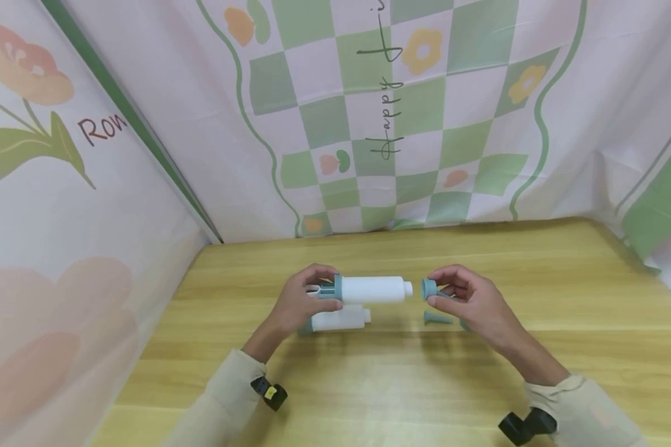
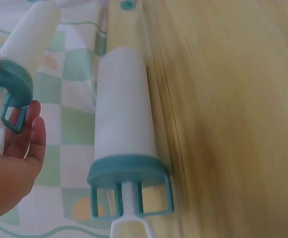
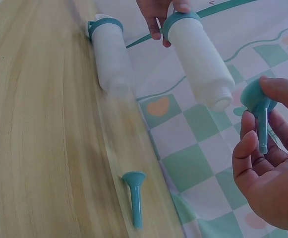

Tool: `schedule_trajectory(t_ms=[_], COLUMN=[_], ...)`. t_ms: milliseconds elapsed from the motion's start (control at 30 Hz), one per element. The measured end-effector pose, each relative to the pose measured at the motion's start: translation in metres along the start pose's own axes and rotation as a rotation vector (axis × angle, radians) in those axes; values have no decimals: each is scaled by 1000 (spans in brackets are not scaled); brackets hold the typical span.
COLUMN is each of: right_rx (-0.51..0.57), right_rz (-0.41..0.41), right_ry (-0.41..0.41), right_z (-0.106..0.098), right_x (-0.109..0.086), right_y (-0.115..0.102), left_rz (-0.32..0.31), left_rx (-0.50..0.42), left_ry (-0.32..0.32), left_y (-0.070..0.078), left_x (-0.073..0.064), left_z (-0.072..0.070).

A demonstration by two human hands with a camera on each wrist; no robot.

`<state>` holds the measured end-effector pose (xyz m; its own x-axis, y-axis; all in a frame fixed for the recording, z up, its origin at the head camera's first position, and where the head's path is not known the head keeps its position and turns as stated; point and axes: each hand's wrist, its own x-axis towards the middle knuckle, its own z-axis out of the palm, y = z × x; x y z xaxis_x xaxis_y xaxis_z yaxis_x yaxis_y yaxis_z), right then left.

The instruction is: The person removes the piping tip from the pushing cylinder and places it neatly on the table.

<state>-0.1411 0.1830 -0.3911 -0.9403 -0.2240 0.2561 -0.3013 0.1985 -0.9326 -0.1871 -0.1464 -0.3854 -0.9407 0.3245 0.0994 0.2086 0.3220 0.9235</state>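
Note:
My left hand (image 1: 297, 303) grips the teal collar end of what looks like a pastry syringe (image 1: 372, 289), with a white barrel and white plunger handle. The syringe lies level above the table, its narrow threaded tip facing right. My right hand (image 1: 481, 305) pinches a teal nozzle (image 3: 253, 95) between thumb and fingers. The nozzle's wide ring (image 1: 428, 288) faces the barrel tip, with a small gap between them. A second, similar syringe (image 2: 125, 109) lies on the table below the held one. Another teal nozzle (image 3: 135, 198) rests on the table beneath my right hand.
The wooden table (image 1: 358, 385) reaches back to a hanging cloth (image 1: 369, 124) with green and white checks. A flowered cloth (image 1: 61, 236) hangs at the left. One more small teal piece (image 1: 465, 325) shows partly behind my right hand.

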Motion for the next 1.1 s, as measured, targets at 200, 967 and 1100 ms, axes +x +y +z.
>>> schedule_trajectory(t_ms=[200,967,1100], right_rx=[-5,17,26], right_rz=[10,14,19], right_ry=[-4,-18,-13], right_z=[-1,-6,-5], right_x=[0,5,6], right_y=[2,6,6], left_rz=[40,111,64], left_rx=[53,196,237], left_ry=[-31,-165,-146], left_y=[-8,-35,-38], left_x=[12,55,60], left_z=[-4,-30,-33])
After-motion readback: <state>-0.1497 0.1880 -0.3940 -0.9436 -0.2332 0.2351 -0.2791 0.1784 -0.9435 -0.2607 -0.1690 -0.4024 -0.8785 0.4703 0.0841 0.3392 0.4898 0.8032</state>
